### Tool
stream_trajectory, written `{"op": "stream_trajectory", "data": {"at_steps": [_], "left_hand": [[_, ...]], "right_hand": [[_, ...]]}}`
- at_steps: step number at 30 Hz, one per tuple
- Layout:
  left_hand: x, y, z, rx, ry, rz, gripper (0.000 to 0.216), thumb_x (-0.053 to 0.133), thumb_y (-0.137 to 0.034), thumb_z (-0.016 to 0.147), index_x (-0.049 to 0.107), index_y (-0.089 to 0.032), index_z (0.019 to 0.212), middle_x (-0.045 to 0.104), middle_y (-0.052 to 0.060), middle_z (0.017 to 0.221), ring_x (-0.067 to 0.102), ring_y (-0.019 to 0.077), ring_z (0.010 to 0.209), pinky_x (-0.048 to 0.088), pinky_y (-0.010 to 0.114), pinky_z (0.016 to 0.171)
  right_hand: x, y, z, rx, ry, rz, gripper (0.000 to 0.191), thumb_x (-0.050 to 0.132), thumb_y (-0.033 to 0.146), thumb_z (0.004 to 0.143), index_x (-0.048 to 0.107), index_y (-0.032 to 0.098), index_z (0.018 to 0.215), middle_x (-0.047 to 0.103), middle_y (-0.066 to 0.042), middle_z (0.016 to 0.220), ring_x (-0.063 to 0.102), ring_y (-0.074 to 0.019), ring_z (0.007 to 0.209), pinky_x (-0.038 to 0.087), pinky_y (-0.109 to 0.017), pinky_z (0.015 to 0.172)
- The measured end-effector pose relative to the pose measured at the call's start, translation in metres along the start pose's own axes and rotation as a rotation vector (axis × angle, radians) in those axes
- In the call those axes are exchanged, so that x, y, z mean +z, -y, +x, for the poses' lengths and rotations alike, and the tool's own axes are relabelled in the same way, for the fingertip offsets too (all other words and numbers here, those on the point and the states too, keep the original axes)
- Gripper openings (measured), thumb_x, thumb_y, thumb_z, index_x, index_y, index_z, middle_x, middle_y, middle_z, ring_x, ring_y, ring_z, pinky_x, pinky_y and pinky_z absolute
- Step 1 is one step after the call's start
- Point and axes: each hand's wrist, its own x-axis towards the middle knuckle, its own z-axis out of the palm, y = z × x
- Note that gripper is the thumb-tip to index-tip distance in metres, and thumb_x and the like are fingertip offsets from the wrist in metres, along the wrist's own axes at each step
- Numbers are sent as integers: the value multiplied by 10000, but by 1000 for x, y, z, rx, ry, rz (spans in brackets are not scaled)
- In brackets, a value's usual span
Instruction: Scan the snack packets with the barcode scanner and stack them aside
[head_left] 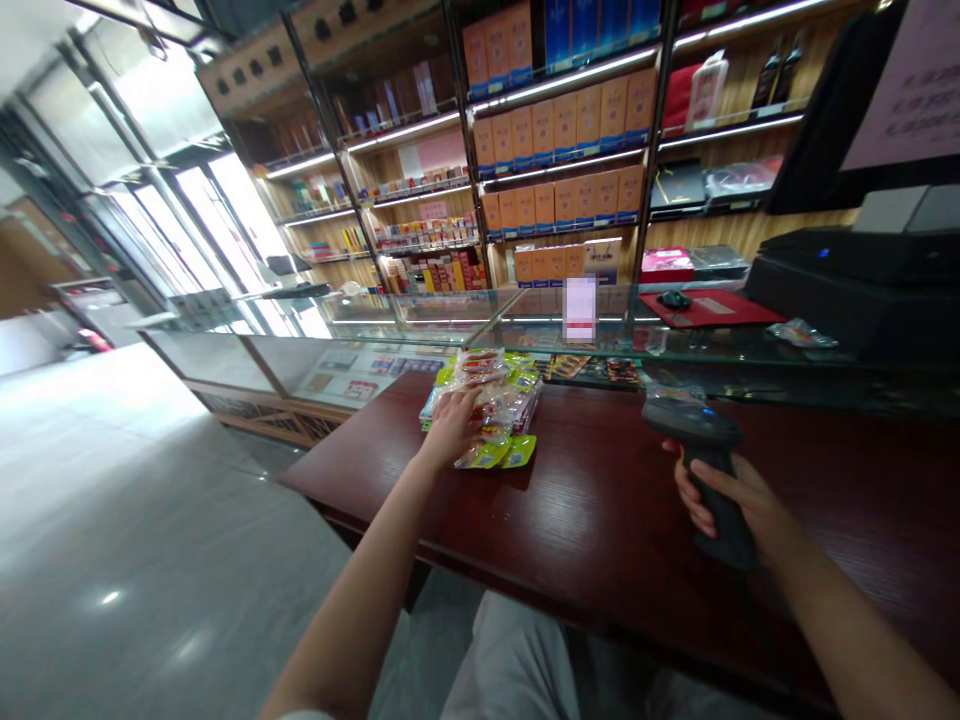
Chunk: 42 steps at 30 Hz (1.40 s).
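My right hand (731, 495) is wrapped round the handle of a dark handheld barcode scanner (701, 440), held upright over the dark red wooden counter (600, 500). My left hand (450, 425) reaches forward and rests on a pile of clear snack packets (499, 395) with yellow-green edges, lying on the counter's far left part. Its fingers curl over the packets on the near side of the pile; whether they grip one I cannot tell.
Behind the counter runs a glass display case (420, 315) with a red pad (709, 310) and a mouse on top. A black register (862, 270) stands at the right. Shelves of orange boxes (562, 130) fill the back wall. Grey tiled floor (150, 520) lies left.
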Motion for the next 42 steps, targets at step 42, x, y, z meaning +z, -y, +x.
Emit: {"op": "stream_trajectory", "data": {"at_steps": [42], "left_hand": [[142, -163, 55, -158, -43, -1381, 514, 693, -150, 650, 506, -203, 1127, 639, 39, 1021, 625, 189, 919, 503, 317, 833]], "right_hand": [[14, 3, 7, 5, -83, -132, 329, 742, 400, 760, 540, 195, 920, 576, 73, 553, 496, -79, 335, 403, -166, 296]]}}
